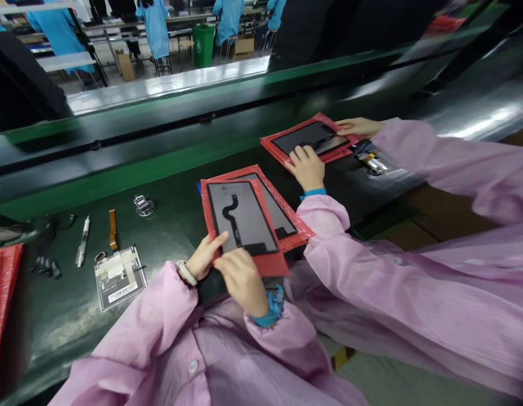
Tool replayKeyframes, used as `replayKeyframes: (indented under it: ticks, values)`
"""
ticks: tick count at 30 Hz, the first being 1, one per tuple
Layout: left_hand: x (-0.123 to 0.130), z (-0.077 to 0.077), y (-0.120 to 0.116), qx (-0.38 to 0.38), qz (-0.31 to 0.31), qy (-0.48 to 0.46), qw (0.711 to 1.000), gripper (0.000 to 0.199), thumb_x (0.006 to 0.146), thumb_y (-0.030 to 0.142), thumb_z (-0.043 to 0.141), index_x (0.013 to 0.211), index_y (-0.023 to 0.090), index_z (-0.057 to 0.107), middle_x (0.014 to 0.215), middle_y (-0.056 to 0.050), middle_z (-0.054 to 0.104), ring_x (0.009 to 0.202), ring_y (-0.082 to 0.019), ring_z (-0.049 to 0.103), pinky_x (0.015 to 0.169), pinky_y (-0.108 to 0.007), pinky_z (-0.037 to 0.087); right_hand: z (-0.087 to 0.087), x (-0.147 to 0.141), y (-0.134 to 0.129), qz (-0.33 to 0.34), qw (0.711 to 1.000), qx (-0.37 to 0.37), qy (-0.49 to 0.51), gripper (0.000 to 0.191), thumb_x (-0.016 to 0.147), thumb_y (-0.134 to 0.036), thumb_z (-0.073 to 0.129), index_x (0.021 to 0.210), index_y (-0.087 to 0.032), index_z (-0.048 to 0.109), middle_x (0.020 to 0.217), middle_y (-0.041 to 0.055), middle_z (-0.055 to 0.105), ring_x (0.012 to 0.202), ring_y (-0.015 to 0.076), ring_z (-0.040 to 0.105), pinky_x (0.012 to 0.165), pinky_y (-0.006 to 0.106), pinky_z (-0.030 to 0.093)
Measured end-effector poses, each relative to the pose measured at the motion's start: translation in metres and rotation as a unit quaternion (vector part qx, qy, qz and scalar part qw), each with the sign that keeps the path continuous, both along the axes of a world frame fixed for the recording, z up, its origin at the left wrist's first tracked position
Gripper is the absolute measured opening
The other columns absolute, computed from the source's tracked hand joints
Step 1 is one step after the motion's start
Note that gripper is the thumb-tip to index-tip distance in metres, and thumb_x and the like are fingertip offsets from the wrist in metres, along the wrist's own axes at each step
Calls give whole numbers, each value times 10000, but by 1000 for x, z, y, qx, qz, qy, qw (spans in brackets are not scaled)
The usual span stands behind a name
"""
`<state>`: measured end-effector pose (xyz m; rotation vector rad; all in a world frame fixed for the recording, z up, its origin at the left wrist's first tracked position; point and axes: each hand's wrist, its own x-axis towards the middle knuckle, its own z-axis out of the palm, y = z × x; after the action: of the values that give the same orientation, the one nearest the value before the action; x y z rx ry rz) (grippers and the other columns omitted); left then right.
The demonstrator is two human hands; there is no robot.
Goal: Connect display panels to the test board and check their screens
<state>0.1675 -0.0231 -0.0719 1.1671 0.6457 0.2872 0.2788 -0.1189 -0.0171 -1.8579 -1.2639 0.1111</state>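
Note:
A tablet screen (255,217) with a black flex cable (231,213) across its grey back lies on a red bubble-wrap bag (272,265), raised and tilted in front of me. My left hand (205,256) grips its lower left corner, thumb on top. The fingers of my right hand (244,282) are closed at the lower edge, beside the cable's lower end; their tips are partly hidden. Beneath and to the right, a second screen (278,211) rests on another red bubble-wrap bag (302,234) on the dark green bench.
A co-worker's hands (307,167) work on another red-wrapped screen (306,138) at the right. On the bench's left lie a pen (83,242), an orange ribbon cable (113,230), a battery-like module (119,279), a small clear part (143,206) and red bubble wrap (5,293).

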Motion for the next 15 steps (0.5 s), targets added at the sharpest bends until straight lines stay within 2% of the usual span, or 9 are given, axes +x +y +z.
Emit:
replayKeyframes:
  ticks: [2,3,4,6,9,11,13,15]
  values:
    - [-11,7,-1,-43,22,5,999,590,606,561,876,952,133,665,840,-61,716,794,-192,693,752,-286,569,-22,-47,-15,43,999,13,-23,291,1015,-400,571,1194,-181,640,1157,82,656,974,156,639,869,345,586]
    - [-20,10,-3,-56,32,9,998,567,573,517,902,921,137,666,828,-56,718,784,-190,693,755,-285,568,-30,-65,-21,63,997,27,-40,214,1026,-338,548,1129,-192,667,1010,56,678,857,145,614,793,320,570]
    - [-31,14,-6,-67,47,12,997,537,571,488,906,905,144,667,834,-54,723,783,-189,695,761,-287,569,-37,-80,-26,86,992,53,-73,177,1030,-262,522,1059,-194,683,877,37,668,783,148,576,740,317,539]
    - [-58,22,-14,-100,86,18,991,456,619,460,884,892,164,671,864,-50,733,794,-192,705,776,-298,576,-43,-101,-35,140,975,109,-131,197,1016,-179,500,958,-190,689,744,24,632,748,167,528,713,339,482]
    - [-101,30,-22,-196,134,53,970,353,685,443,840,876,191,684,832,-63,731,812,-245,724,754,-361,597,-34,-112,-46,236,954,148,-114,196,1024,-249,506,966,-172,677,815,33,669,820,174,532,746,348,468]
    - [-124,32,-24,-217,171,85,957,338,688,451,835,873,211,685,793,-63,720,831,-280,729,727,-389,603,-19,-106,-45,303,939,142,-83,216,1036,-284,489,997,-169,667,856,35,680,837,169,542,746,342,469]
    - [-138,31,-27,-180,228,102,952,372,634,440,867,868,226,673,803,-45,717,857,-282,725,747,-385,605,-3,-91,-31,351,927,107,-84,211,1038,-285,491,1006,-168,663,876,40,680,833,164,559,737,337,467]
    - [-145,27,-29,-109,277,112,948,434,600,432,875,922,230,664,886,-32,728,913,-272,716,838,-382,598,10,-70,-2,344,933,54,-87,211,1034,-308,510,1012,-170,669,903,55,683,818,164,576,729,332,471]
